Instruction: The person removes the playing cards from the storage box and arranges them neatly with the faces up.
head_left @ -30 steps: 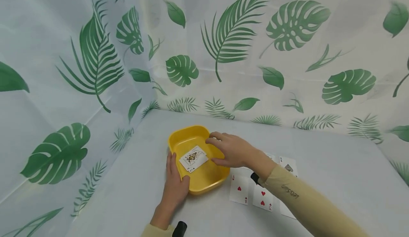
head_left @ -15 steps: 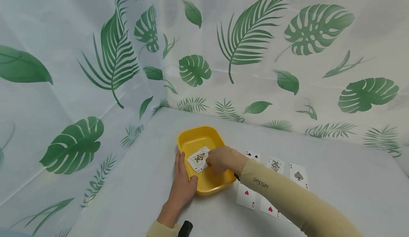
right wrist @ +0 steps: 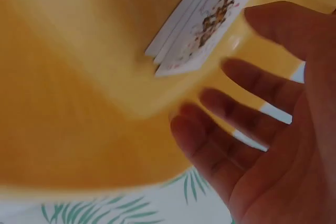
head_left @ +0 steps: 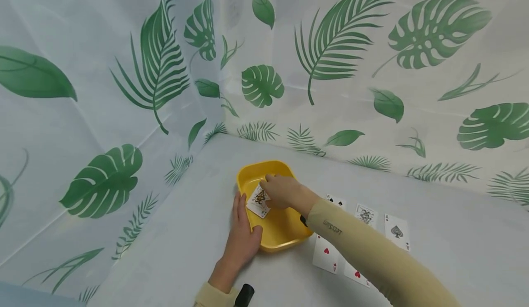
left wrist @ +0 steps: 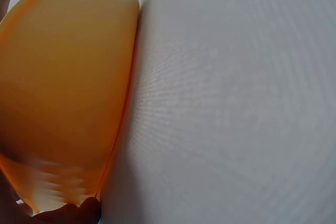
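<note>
Left hand (head_left: 244, 241) resting against the outer left side of a shallow yellow tray (head_left: 285, 231), fingers extended; right hand (head_left: 285, 191) reaching in over the tray floor, fingers apart and slightly bent, with nothing visibly gripped. Unclear from these views whether in contact with the cards. Beneath and just beside that right hand, inside the tray, a small stack of playing cards (head_left: 257, 205), face up with a joker (right wrist: 212, 24) on top, edges a little out of line. Best, probably, to catch the whole thickness between thumb and fingertips; pinching only the joker could leave the rest behind. Keep light, steady pressure on the tray wall against sliding. Right of the tray, on a pale bench (head_left: 165, 265), face-up cards (head_left: 396, 231), partly hidden by a tan sleeve (head_left: 363, 247); avoid brushing these. Behind, a leaf-printed cloth (head_left: 297, 118).
</note>
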A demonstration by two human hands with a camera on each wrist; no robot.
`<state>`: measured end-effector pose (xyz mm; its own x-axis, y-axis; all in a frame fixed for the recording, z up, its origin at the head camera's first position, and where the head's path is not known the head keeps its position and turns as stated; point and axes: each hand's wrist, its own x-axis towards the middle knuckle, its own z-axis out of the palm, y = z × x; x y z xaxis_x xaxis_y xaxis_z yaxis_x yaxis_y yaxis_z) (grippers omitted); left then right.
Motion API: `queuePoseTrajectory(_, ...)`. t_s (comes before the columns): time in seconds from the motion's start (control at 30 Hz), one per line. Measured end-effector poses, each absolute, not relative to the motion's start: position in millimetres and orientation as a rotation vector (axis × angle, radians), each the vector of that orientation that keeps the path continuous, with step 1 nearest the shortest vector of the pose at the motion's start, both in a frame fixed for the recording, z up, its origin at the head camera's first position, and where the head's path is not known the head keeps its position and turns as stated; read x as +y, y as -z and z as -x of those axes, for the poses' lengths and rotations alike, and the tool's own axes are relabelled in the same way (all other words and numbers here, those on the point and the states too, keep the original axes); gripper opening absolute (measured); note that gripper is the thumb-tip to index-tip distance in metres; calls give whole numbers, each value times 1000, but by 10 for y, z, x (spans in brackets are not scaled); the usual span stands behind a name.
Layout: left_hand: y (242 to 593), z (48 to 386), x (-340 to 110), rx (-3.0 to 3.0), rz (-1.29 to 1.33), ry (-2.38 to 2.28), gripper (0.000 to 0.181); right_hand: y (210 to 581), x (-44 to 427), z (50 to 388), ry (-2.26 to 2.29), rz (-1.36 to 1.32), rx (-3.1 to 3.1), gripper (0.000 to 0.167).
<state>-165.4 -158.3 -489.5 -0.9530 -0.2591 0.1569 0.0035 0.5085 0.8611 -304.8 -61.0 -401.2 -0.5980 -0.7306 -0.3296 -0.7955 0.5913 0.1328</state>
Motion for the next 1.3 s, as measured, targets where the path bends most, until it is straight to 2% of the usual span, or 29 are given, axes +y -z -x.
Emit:
queuePoseTrajectory(0.1, 4897, 1659, -1596, -2479, -201, 1421, 88, 4051, -707, 3086, -294, 1226, 2570, 69)
queuePoseTrajectory(0.23, 4901, 1656, -1598, -2475, -196, 1416, 88, 4107, -798, 3123, -297, 1191, 2545, 74)
queuePoseTrajectory(0.8, 4876, 1635, -1609, -2504, -206, 1416, 87, 4237, -879, 3303, -266, 1120, 2500, 71)
queuePoseTrajectory(1.07, 4855, 1635, -1601, -2517, -232, 1434, 87, 4217, -848, 3301, -172, 1050, 2510, 66)
queuePoseTrajectory(1.3, 4867, 1638, -1599, -2523, -240, 1415, 87, 4232, -883, 3272, -173, 1044, 2522, 70)
